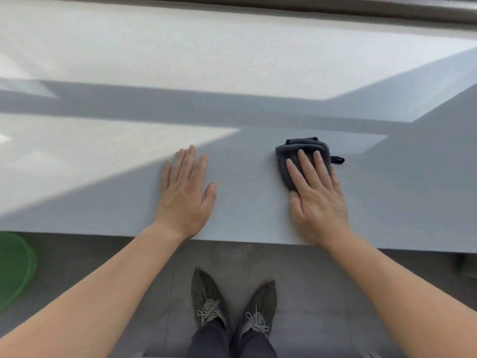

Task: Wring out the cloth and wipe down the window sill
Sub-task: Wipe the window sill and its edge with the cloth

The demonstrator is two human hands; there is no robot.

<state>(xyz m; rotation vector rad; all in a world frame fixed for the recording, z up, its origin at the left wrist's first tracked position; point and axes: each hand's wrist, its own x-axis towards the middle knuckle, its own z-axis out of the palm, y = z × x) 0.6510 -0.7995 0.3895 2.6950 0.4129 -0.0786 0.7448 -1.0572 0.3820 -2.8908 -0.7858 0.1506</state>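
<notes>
A green basin (14, 267) is standing on the floor, well left of both hands. The left hand (184, 195) is lying flat on the window sill (247, 202), fingers straight, holding nothing. The right hand (318, 197) is pressing the cloth (304, 143) onto the sill with straight fingers, none curling round it. The cloth is lying bunched under the fingertips (301, 155). Probable faults: the unpinched cloth is liable to slip out during a fast stroke; the bunched wad is covering only a narrow track; the bracing palm may be marking the sill.
</notes>
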